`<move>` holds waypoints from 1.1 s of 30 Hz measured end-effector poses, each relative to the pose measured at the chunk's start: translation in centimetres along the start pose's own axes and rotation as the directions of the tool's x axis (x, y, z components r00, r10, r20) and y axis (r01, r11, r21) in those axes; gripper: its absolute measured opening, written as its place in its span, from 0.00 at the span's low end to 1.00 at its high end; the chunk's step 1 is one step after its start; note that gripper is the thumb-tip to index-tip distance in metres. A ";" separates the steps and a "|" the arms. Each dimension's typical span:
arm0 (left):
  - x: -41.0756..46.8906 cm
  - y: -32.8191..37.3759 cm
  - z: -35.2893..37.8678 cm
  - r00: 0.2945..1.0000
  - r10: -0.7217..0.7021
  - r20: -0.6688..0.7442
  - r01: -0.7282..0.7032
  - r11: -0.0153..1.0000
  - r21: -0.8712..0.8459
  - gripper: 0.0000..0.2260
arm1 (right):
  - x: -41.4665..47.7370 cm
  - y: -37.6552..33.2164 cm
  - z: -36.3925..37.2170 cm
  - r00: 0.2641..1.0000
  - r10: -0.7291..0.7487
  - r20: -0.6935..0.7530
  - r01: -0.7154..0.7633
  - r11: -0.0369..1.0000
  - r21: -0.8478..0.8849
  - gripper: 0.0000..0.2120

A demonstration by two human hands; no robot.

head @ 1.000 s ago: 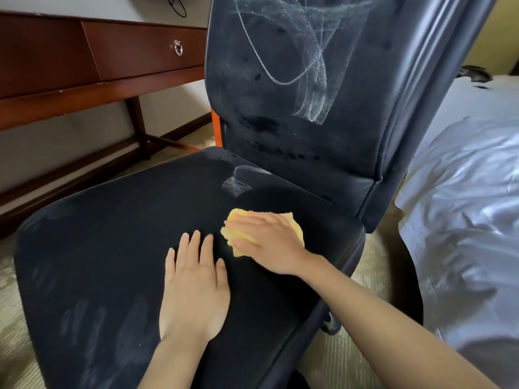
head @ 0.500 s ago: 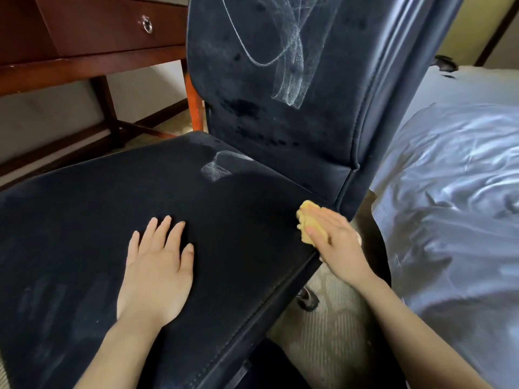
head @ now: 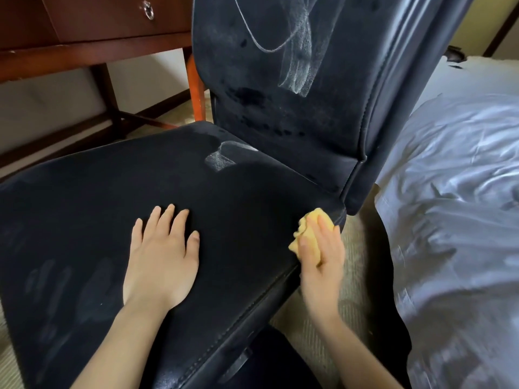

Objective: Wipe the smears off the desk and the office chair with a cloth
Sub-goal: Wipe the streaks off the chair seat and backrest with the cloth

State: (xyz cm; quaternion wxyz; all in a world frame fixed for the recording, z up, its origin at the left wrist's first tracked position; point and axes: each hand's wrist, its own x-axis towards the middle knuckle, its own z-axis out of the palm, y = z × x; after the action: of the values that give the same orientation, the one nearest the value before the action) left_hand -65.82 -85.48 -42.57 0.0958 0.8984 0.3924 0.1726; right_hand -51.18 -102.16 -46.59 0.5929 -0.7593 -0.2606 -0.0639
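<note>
A dark office chair fills the view, its seat (head: 118, 197) wide and flat. White smears show on the backrest (head: 297, 60) and near the back of the seat (head: 222, 160), with faint marks at the seat's front left. My left hand (head: 163, 254) lies flat on the seat with straight fingers. My right hand (head: 320, 256) presses a crumpled yellow cloth (head: 307, 228) against the seat's right edge, fingers laid over it.
A dark wooden desk (head: 92, 49) with a drawer and ring pull stands at the back left, its legs beside the chair. A bed with rumpled white sheets (head: 455, 192) lies close on the right. Patterned carpet (head: 354, 276) shows between chair and bed.
My right hand has slid the cloth from the middle of the seat rightward to its right edge and a little down the side. My left hand has stayed flat on the seat.
</note>
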 end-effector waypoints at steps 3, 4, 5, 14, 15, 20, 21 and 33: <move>-0.2 -0.1 -0.1 1.000 0.011 0.006 -0.012 1.000 0.016 0.24 | -4.2 -2.0 0.6 0.986 -0.137 0.096 0.139 0.990 -0.011 0.16; -0.2 -0.2 -0.1 1.000 0.014 0.007 -0.014 1.000 0.017 0.24 | -5.2 -2.3 0.7 0.964 -0.220 0.151 0.227 0.973 -0.036 0.16; -0.2 -0.2 -0.2 1.000 0.018 0.008 -0.018 1.000 0.017 0.24 | -6.0 -2.4 0.8 0.928 -0.311 0.206 0.332 0.941 -0.073 0.16; -0.3 -0.5 -0.5 1.000 0.026 0.002 -0.026 1.000 -0.014 0.24 | 1.5 -3.0 -0.6 0.650 -0.477 0.592 0.708 0.662 -0.245 0.19; -0.3 -0.4 -0.5 1.000 0.025 0.005 -0.024 1.000 -0.015 0.24 | 2.9 -2.9 -0.3 0.679 -0.409 0.610 0.678 0.668 -0.307 0.20; -0.3 -0.7 -0.5 1.000 0.019 0.002 -0.019 0.999 -0.027 0.23 | 11.2 -1.3 2.3 0.773 -0.133 0.621 0.578 0.552 -0.601 0.20; -0.3 -0.6 -0.5 1.000 0.019 -0.004 -0.019 0.999 -0.038 0.23 | 12.5 -1.0 2.9 0.785 -0.105 0.611 0.564 0.530 -0.633 0.20; 0.0 -0.4 -0.3 0.999 -0.007 -0.041 0.005 0.998 -0.055 0.23 | 19.2 -2.9 14.3 0.835 0.017 0.550 0.438 0.584 -0.683 0.19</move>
State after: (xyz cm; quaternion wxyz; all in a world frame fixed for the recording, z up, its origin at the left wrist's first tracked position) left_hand -66.17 -85.17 -42.43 0.1126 0.8904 0.3922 0.2015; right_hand -39.17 -82.17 -40.43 0.0959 -0.8909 -0.4416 -0.0452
